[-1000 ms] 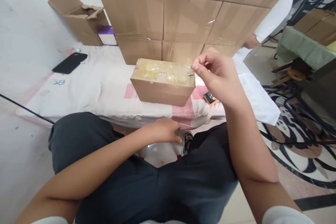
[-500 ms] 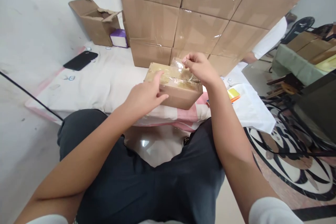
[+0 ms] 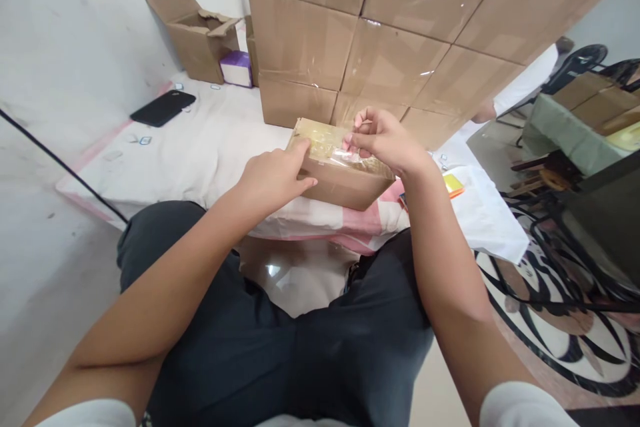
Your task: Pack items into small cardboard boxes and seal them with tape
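A small cardboard box (image 3: 340, 185) rests near the front edge of the cloth-covered table, with clear tape over its top. My left hand (image 3: 275, 175) lies against the box's left end, index finger on the top and thumb apart at the front face. Over the right part of the top, my right hand (image 3: 383, 137) pinches a loose piece of clear packing tape (image 3: 342, 156) between thumb and fingers. The tape's far end merges with the shiny box top, and I cannot tell where it sticks.
Stacked, taped cartons (image 3: 395, 67) rise just behind the box. To the left are a black phone-like slab (image 3: 163, 108), an open carton (image 3: 200, 47) and a purple-and-white pack (image 3: 237, 69). A yellow-orange packet (image 3: 453, 185) lies right. Another person's sleeve (image 3: 527, 83) shows behind the stack.
My right hand has lowered the strip of tape toward the box top. My left hand stays on the box's left end. The whole view has shifted slightly.
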Available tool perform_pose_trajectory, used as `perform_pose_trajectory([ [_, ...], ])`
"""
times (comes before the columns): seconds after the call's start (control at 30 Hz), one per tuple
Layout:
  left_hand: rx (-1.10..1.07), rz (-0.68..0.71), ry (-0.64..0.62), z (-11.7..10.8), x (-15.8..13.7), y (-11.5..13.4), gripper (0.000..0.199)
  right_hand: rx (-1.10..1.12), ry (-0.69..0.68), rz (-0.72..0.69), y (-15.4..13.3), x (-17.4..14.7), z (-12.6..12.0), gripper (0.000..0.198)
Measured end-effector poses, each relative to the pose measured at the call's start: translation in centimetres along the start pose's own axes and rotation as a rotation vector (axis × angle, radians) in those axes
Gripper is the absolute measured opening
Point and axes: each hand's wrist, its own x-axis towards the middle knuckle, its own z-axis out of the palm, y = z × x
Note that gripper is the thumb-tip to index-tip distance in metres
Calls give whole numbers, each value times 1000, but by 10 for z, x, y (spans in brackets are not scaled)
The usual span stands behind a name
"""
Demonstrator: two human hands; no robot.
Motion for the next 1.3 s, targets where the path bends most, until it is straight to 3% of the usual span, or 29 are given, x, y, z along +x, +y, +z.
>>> perform_pose_trajectory([
  [0.37, 9, 128, 44, 4, -2, 4, 72, -39, 5, -46, 13, 5, 9, 36],
  [0.57, 0, 274, 109, 9, 3, 1, 55, -66, 45, -73, 16, 6, 10, 39],
  [1.3, -34, 274, 123, 12, 5, -2, 46, -85, 66, -94, 14, 2, 17, 39],
])
